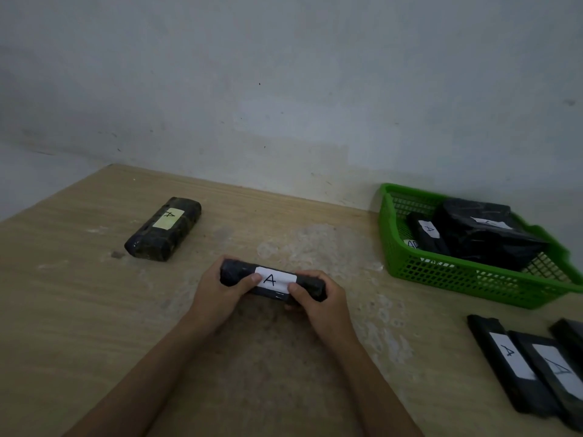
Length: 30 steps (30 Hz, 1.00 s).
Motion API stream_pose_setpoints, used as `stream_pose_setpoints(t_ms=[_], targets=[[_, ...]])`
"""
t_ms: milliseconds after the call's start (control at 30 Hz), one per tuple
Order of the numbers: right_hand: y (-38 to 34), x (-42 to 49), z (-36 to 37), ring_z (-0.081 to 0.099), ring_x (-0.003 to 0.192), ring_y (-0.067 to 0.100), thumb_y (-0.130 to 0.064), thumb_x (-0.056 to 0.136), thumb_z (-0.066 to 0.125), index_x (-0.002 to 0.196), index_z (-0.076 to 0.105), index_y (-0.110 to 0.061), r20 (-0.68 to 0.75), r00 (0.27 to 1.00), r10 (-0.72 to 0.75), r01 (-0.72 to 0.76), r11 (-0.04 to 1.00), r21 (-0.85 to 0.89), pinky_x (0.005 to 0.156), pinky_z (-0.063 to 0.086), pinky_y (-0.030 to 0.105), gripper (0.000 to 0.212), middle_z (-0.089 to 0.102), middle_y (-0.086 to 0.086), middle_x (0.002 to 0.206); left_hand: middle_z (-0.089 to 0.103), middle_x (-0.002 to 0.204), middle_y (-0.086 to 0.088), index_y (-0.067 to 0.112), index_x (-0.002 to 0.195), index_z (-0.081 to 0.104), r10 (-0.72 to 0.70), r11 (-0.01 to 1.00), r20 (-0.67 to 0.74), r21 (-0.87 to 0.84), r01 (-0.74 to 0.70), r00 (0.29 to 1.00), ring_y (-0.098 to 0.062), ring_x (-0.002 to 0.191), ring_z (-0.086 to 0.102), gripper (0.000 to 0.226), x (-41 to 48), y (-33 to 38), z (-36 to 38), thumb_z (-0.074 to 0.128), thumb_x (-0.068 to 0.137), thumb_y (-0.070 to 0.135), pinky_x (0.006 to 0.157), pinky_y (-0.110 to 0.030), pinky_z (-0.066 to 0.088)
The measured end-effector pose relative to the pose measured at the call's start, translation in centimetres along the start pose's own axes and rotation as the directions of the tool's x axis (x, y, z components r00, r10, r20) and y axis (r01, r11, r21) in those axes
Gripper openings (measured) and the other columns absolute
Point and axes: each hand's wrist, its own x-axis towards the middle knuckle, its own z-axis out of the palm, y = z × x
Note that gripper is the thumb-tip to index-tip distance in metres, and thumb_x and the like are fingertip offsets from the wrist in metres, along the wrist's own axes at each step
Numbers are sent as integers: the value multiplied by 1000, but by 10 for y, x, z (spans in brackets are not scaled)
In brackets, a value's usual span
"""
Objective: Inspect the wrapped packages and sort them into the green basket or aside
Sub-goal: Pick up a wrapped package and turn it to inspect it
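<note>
I hold a black wrapped package (239, 273) with a white label marked "A" at the middle of the table. My left hand (220, 294) grips its left end and my right hand (318, 302) grips its right end, thumbs on the label's edges. Another black package (164, 230) with a yellowish "A" label lies alone at the far left. The green basket (441, 269) stands at the right and holds several black packages (485, 238). More black labelled packages (520, 367) lie side by side at the lower right.
The wooden table (94, 310) ends against a pale wall (284, 89) at the back. Its surface shows worn whitish patches around the middle.
</note>
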Motion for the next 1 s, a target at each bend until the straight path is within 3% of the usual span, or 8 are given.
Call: stream_pose_setpoints(t_ms=[67, 200, 367, 500, 567, 733, 867, 1000], targets=[[-3, -1, -1, 68, 76, 14, -11, 85, 67, 90, 68, -7, 4, 999, 33, -33, 996, 78, 62, 58, 29, 6, 67, 3, 84, 56, 80, 14, 32, 79, 49, 29, 1000, 3, -4, -29, 1000, 0, 71, 53, 26, -2, 3, 0, 73, 78, 22, 54, -10, 44], [-3, 1, -5, 61, 69, 0, -15, 85, 67, 79, 68, -20, -13, 998, -68, 65, 990, -128, 62, 47, 14, 8, 66, -5, 76, 57, 79, 8, 28, 79, 49, 32, 999, 20, 3, -32, 999, -3, 70, 53, 19, -2, 2, 0, 68, 82, 24, 55, -14, 39], [-3, 2, -9, 62, 72, 2, -12, 84, 69, 79, 68, -21, -4, 994, -106, 105, 984, -142, 63, 49, 16, 10, 68, -5, 78, 59, 81, -7, 13, 85, 53, 38, 999, 79, 3, -39, 996, -13, 71, 54, 16, 1, -5, 1, 66, 83, 22, 57, -19, 42], [-9, 1, -14, 66, 91, 10, -3, 77, 74, 85, 70, -15, 75, 979, -187, 191, 981, -46, 77, 52, 20, 15, 70, 1, 98, 55, 105, -4, 20, 99, 58, -130, 891, 179, -410, 194, 975, -28, 92, 63, 10, -2, 0, 0, 59, 89, 18, 72, -41, 59], [-10, -1, -16, 65, 97, 11, -3, 76, 75, 91, 69, -15, 110, 971, -214, 220, 975, -42, 81, 52, 20, 20, 68, 3, 105, 50, 110, -3, 21, 108, 57, -151, 838, 227, -486, 246, 962, -30, 94, 63, 19, -3, 2, 0, 56, 90, 13, 69, -40, 60], [-11, -1, -16, 62, 102, 9, -18, 84, 70, 118, 57, -23, 69, 998, -15, 20, 997, -76, 81, 56, 24, 37, 62, -4, 115, 49, 105, 16, 27, 118, 53, 10, 975, 84, -222, 9, 996, -10, 96, 56, 36, -3, -1, -2, 62, 87, 12, 74, -19, 51], [-3, -1, -12, 64, 102, 20, -13, 79, 75, 109, 62, -18, 52, 996, 73, -68, 993, -93, 81, 58, 44, 34, 65, 3, 111, 53, 109, 8, 25, 128, 47, 21, 977, 70, -211, -6, 997, -11, 98, 57, 52, -1, -6, -2, 65, 83, 7, 77, -15, 48], [-5, -1, -12, 66, 94, 15, -9, 78, 75, 103, 64, -15, 21, 998, 53, -50, 992, -120, 81, 58, 39, 28, 69, 3, 102, 51, 108, 6, 23, 129, 46, -24, 977, 89, -209, 42, 996, -2, 91, 54, 51, -1, -6, -2, 66, 84, 11, 73, -15, 47]])
